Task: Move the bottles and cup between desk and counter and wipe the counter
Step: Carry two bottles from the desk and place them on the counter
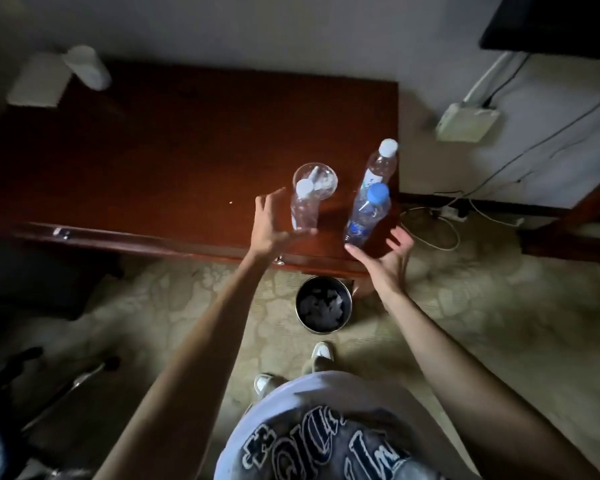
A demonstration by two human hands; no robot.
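Three clear plastic bottles and a clear cup (321, 176) stand near the front right corner of a dark red wooden desk (174, 157). A white-capped bottle (303, 209) stands just in front of the cup. My left hand (271, 225) is spread beside it, thumb under its base, fingers not closed round it. A blue-capped bottle (366, 214) stands at the desk's front edge. My right hand (387, 256) is spread just below and right of it, fingertips close to its base. Behind it leans another white-capped bottle (381, 161).
A round black bin (323, 303) with dark contents stands on the carpet under the desk's front edge. A white cylinder (85, 65) and a pale pad (39, 83) lie at the desk's back left. Cables (444, 220) trail on the floor at right. A dark chair (32, 271) is at left.
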